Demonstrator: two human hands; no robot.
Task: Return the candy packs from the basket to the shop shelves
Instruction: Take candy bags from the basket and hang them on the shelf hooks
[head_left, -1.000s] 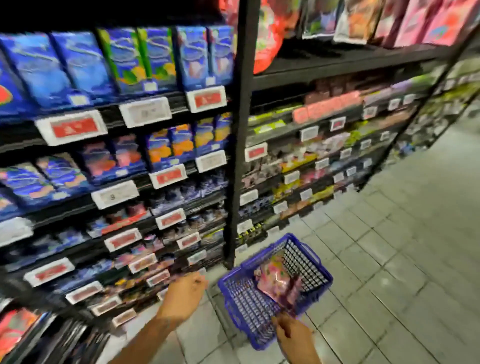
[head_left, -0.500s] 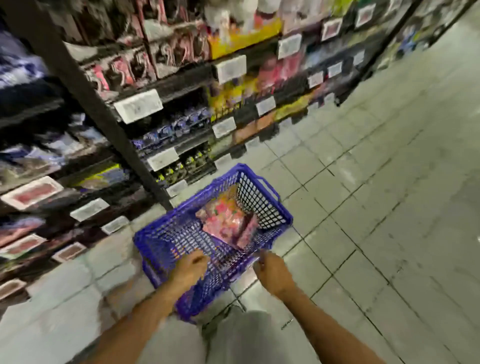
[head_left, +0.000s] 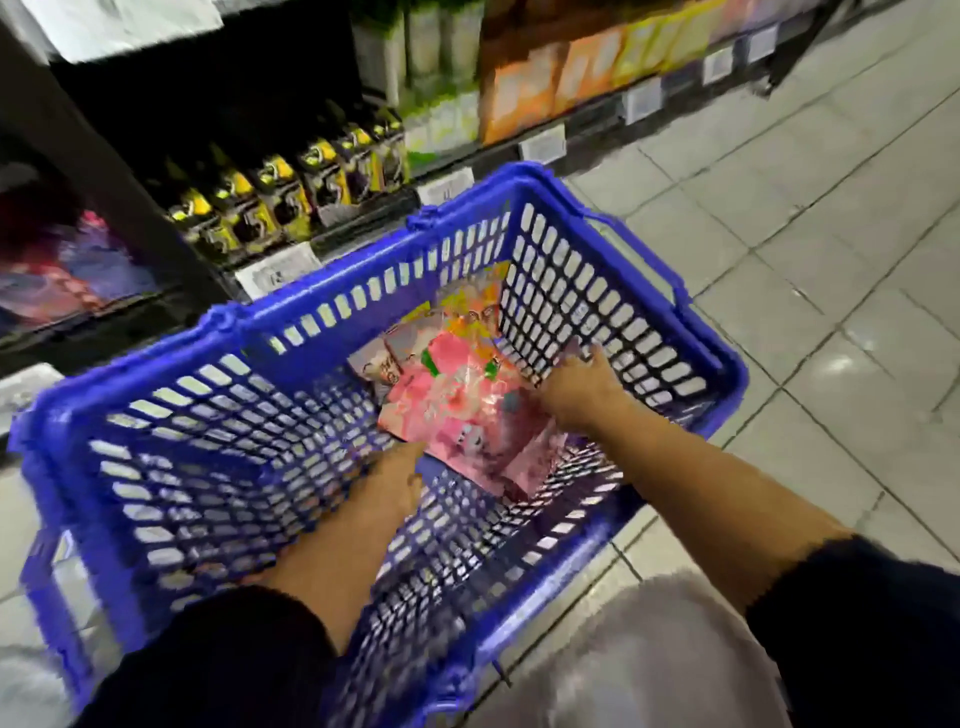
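A blue plastic basket with lattice walls sits on the tiled floor, seen from above by a person bending over it. Both forearms reach down into the basket, each with a dark sleeve pushed up near the elbow. A small heap of candy packs lies in the far right corner of the basket floor, against the far wall and close to the right wall. The top pack is pink and glossy with a green spot; a yellow and orange pack shows behind it, leaning on the far wall, and a pale pack peeks out on its left. The left hand rests at the near edge of the pink pack, touching it; motion blur hides its fingers, so I cannot tell whether it grasps the pack or only touches it. The right hand lies on the right side of the heap, its fingers spread and fairly straight toward the right wall of the basket, pressing rather than gripping. Beyond the far rim of the basket stand the shop shelves, with a row of dark and yellow packets on the lowest shelf, orange boxes further right, and white price tags along the shelf edges. The person's pale trouser knee fills the lower right.
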